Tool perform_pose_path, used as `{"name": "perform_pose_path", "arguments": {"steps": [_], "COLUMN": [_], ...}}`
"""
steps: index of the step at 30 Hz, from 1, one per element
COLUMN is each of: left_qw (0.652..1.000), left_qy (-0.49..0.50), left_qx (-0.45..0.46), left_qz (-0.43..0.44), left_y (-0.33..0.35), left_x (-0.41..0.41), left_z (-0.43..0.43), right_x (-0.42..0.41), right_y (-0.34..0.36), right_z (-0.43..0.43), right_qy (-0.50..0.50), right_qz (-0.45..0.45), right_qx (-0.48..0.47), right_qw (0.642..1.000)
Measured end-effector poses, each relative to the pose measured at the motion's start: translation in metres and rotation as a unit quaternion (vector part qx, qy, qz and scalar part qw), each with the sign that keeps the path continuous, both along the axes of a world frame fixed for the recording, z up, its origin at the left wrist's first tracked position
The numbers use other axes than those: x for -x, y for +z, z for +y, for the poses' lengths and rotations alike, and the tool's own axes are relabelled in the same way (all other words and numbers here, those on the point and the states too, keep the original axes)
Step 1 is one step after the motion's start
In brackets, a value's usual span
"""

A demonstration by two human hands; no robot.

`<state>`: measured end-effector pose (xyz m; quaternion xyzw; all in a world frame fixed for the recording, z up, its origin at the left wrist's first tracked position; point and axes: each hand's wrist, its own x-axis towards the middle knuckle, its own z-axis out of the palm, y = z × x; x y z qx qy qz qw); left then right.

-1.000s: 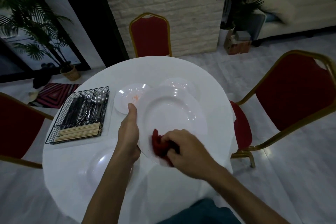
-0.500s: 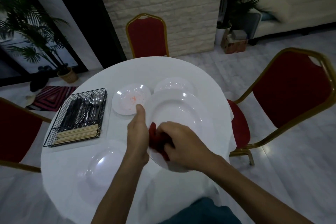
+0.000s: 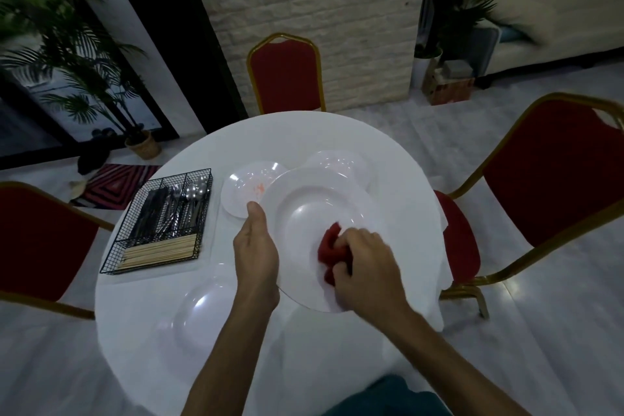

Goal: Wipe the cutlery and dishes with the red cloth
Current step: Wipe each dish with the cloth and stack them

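The light is dim and cool, bluish-grey throughout. The white table [image 3: 304, 132] is the brightest surface. Small glare spots sit on the large plate [image 3: 314, 199], the near-left plate [image 3: 202, 314] and the spoons [image 3: 194, 192], and a bright patch shines on the floor [image 3: 513, 287] at right. The right hand [image 3: 368, 263] and red cloth [image 3: 332, 245] look softly smeared. The far-right corner streaks with blur. The right chair [image 3: 557, 172] bows at the frame edge, and the far-left plant [image 3: 67, 54] is murky.
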<state>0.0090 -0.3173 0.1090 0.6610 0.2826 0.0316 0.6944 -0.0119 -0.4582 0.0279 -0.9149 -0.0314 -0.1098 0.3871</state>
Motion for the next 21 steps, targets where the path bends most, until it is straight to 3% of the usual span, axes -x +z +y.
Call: {"name": "perform_pose_path", "arguments": {"steps": [3,5,11,15,18,21], "left_qw": [0.999,0.997,0.989,0.989,0.976,0.959], "left_qy": [-0.032,-0.072,-0.145,-0.146,-0.215,-0.274], "left_qx": [-0.006,-0.004,-0.002,0.000,-0.030,-0.078], "left_qz": [0.006,0.007,0.018,0.030,0.024,0.003], "left_y": [0.001,0.000,-0.003,0.000,0.001,0.005], "left_x": [-0.003,-0.002,-0.001,-0.011,-0.017,-0.018], "left_z": [-0.006,-0.013,-0.015,0.008,0.011,0.007], "right_x": [0.009,-0.001,-0.055,-0.061,-0.063,-0.068], "right_y": [0.009,0.019,0.028,0.041,0.052,0.047], "right_z": [0.019,0.020,-0.027,-0.048,-0.036,-0.019], "right_qy": [0.068,0.066,-0.097,-0.157,-0.067,0.026], "right_qz": [0.017,-0.024,-0.074,-0.155,-0.175,-0.148], "right_qx": [-0.068,-0.088,-0.047,-0.121,-0.097,0.045], "right_qw": [0.995,0.994,0.991,0.968,0.977,0.988]}}
